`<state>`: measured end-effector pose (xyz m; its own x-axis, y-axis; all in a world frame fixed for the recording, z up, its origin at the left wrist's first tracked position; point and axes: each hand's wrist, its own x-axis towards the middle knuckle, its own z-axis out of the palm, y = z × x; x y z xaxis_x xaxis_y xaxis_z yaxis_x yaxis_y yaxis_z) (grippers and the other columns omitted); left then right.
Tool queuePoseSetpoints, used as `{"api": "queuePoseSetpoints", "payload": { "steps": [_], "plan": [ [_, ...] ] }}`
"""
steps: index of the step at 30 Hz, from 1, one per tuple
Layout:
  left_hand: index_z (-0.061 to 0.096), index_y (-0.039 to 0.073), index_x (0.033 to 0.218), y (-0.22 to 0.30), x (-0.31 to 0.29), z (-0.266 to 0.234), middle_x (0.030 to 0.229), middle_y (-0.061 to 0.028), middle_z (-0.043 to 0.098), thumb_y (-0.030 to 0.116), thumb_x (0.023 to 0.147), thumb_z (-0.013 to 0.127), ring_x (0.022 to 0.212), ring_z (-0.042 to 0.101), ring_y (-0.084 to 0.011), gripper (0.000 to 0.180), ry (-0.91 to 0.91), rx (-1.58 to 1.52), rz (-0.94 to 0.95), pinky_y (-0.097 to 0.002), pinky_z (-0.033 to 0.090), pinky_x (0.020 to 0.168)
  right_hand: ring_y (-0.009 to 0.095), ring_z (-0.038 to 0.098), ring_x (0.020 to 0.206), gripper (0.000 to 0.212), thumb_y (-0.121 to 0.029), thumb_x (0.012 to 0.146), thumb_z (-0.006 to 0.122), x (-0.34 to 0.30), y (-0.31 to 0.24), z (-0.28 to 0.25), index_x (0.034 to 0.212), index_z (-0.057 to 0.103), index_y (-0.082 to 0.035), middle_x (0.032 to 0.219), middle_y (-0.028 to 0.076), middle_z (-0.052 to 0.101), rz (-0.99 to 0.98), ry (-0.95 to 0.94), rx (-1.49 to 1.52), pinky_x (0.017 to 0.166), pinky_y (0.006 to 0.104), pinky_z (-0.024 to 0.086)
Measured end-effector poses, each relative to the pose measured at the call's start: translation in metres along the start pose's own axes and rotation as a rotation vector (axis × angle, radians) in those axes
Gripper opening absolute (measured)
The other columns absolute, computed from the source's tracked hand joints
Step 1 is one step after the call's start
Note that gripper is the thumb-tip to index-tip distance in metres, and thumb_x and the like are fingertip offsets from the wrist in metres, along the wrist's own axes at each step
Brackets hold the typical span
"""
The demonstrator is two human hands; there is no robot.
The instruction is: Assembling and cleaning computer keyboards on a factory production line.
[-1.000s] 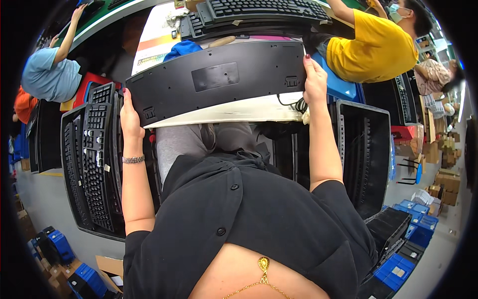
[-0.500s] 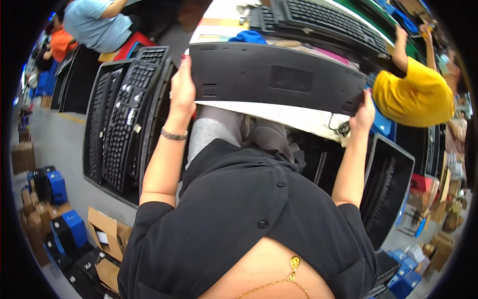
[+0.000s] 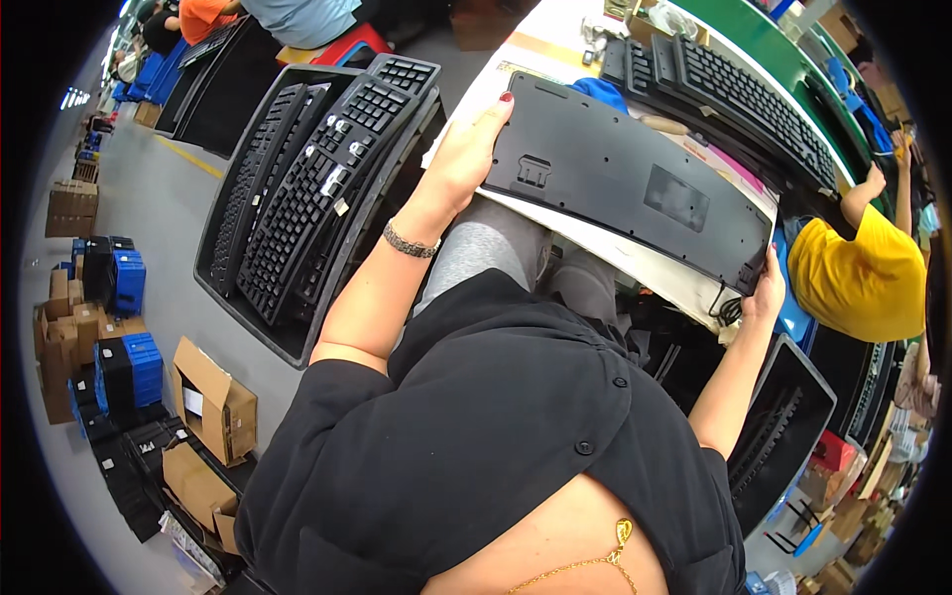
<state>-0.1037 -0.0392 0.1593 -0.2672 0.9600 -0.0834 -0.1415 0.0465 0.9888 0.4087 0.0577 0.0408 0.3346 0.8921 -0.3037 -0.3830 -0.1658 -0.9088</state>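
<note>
Above the near edge of a white table [image 3: 635, 264], I am holding a black keyboard [image 3: 615, 178] underside-up to the camera, its long axis slanting from upper left to lower right and its footed edge pointing toward the wearer's body. My left hand [image 3: 464, 159] and right hand [image 3: 764, 290] are gripping the opposite short ends, thumbs lying at the rims, though I cannot tell whether the hidden fingers are spread. Beyond, stacked keyboards [image 3: 759, 94] are resting on the table.
</note>
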Motion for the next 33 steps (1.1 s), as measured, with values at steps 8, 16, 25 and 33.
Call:
{"api": "queuePoseSetpoints", "payload": {
  "steps": [8,16,25,33],
  "plan": [
    [0.062,-0.007,0.14,-0.011,0.008,-0.014,0.134,-0.0157,0.07,0.029,0.113,0.052,0.117,0.065,-0.0168,0.046,0.015,-0.031,-0.063,-0.0257,0.052,0.097,0.015,0.07,0.095,0.028,-0.021,0.104,0.068,-0.015,-0.011,0.015,0.12,0.074,0.002,0.111,0.01,0.075,0.027,-0.029,-0.058,0.083,0.024,0.054],
    [0.059,-0.005,0.144,-0.031,0.007,-0.017,0.138,-0.0152,0.067,0.034,0.115,0.047,0.119,0.065,-0.0162,0.05,-0.022,-0.157,0.008,-0.0258,0.052,0.1,0.014,0.069,0.099,0.027,-0.021,0.104,0.069,-0.031,-0.017,0.029,0.12,0.074,0.001,0.113,0.008,0.075,-0.227,-0.106,0.138,0.088,0.0242,0.053],
    [0.059,-0.005,0.144,-0.044,0.014,-0.019,0.141,-0.0144,0.066,0.039,0.116,0.046,0.12,0.065,-0.0167,0.054,-0.025,-0.212,-0.025,-0.0261,0.052,0.102,0.015,0.069,0.103,0.026,-0.021,0.105,0.068,-0.048,-0.029,0.041,0.12,0.074,0.001,0.115,0.007,0.075,-0.266,-0.055,0.063,0.092,0.0228,0.052],
    [0.057,-0.002,0.146,-0.059,0.007,-0.016,0.146,-0.0118,0.063,0.05,0.115,0.039,0.124,0.064,-0.0174,0.062,-0.001,-0.257,0.026,-0.0291,0.049,0.107,0.016,0.069,0.106,0.03,-0.019,0.105,0.069,-0.058,-0.024,0.04,0.128,0.071,0.0,0.122,0.009,0.074,-0.384,-0.096,0.123,0.097,0.0236,0.051]
  ]
}}
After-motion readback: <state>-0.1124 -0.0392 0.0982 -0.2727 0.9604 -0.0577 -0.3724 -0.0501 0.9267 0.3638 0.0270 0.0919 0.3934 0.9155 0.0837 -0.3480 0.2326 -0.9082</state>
